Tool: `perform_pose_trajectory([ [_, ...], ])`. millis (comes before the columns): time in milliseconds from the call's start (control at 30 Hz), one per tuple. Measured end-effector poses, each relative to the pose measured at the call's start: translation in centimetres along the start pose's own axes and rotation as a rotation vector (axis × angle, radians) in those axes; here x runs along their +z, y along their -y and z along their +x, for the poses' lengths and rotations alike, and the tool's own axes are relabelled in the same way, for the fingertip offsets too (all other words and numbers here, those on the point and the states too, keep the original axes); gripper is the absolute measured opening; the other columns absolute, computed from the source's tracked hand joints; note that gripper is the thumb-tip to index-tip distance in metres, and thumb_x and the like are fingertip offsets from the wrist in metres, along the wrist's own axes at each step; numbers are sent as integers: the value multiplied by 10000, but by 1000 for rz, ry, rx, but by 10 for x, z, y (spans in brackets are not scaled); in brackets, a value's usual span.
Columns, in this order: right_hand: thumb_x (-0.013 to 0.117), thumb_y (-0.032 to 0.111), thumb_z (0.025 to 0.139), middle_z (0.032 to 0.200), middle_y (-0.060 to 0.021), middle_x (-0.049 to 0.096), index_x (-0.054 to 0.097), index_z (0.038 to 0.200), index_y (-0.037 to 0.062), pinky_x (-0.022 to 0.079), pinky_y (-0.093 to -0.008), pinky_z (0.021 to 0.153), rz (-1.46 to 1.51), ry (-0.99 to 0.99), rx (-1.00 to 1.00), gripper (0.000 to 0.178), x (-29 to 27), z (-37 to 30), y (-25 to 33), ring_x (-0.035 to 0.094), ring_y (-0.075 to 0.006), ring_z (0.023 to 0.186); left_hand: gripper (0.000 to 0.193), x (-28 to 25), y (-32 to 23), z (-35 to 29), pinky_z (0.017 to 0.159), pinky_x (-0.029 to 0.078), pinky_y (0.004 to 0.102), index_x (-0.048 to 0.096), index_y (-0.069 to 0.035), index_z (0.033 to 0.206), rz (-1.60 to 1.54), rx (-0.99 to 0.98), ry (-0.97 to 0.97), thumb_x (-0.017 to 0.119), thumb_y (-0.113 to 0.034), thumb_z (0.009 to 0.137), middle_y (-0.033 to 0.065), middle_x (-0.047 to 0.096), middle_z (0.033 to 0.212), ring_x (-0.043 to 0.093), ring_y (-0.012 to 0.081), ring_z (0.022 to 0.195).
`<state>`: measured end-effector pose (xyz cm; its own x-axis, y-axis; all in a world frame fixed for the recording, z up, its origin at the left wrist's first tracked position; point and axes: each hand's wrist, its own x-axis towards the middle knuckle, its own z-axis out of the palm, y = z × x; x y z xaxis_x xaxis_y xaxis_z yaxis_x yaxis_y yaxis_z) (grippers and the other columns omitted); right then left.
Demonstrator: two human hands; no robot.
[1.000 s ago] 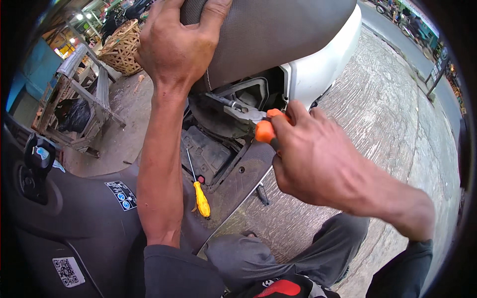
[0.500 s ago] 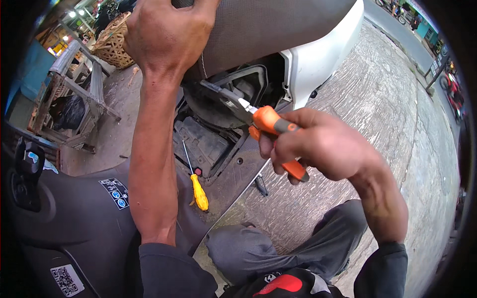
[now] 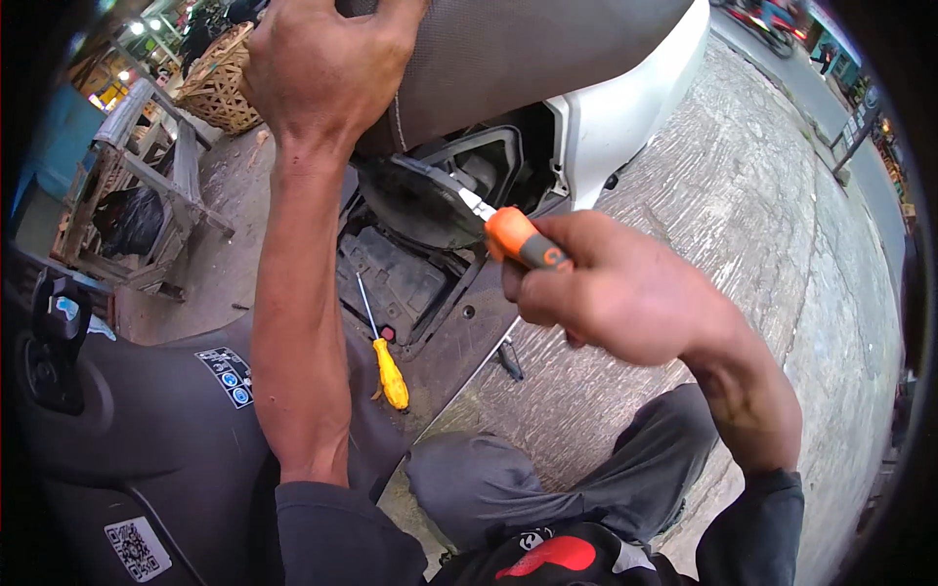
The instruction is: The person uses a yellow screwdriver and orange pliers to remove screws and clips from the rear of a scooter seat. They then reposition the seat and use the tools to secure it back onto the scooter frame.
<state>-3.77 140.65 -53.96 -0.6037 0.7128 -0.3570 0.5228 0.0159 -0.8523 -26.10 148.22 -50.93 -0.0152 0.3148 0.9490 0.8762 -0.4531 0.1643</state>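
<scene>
The left hand [image 3: 327, 78] braces the seat [image 3: 518, 63], apparently keeping it raised; its fingertips are out of view, grip unclear. The right hand [image 3: 625, 293] encloses the orange-handled pliers [image 3: 523, 237], tip ahead of its fingers [image 3: 547, 293], presumably for reach.

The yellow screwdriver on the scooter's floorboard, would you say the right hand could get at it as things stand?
Probably yes: nothing seems to cover the yellow screwdriver, though the right hand grips orange-handled pliers, which may hinder picking it up.

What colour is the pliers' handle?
The pliers' handle in the right hand is orange and dark grey, clearest in the head view.
</scene>
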Motion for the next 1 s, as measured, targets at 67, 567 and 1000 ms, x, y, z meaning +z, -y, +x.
perform_pose_trajectory([
  [67, 649, 179, 830, 909, -213, 668, 658, 1010, -100, 587, -415, 660, 336, 113, 60, 332, -2, 3, -6, 711, -267, 700, 605, 2, 1, 0, 980, 556, 435, 658, -87, 1392, -29, -3, -2, 711, -501, 954, 199, 738, 1214, 713, 344, 1131],
  [567, 558, 95, 897, 852, -239, 670, 690, 940, -88, 575, -521, 776, 296, 160, -35, 230, 4, 13, 7, 723, -423, 879, 592, -8, -16, 6, 981, 557, 430, 669, -81, 1375, 70, -63, 47, 717, -482, 942, 200, 734, 1221, 716, 346, 1124],
  [1000, 640, 311, 885, 778, -61, 658, 699, 915, -16, 459, -339, 641, 100, 20, -197, 333, 19, 25, -22, 570, -149, 696, 643, -1, -1, 1, 1043, 506, 454, 641, -200, 1417, -12, -49, -8, 763, -538, 884, 196, 652, 1324, 654, 365, 1199],
])
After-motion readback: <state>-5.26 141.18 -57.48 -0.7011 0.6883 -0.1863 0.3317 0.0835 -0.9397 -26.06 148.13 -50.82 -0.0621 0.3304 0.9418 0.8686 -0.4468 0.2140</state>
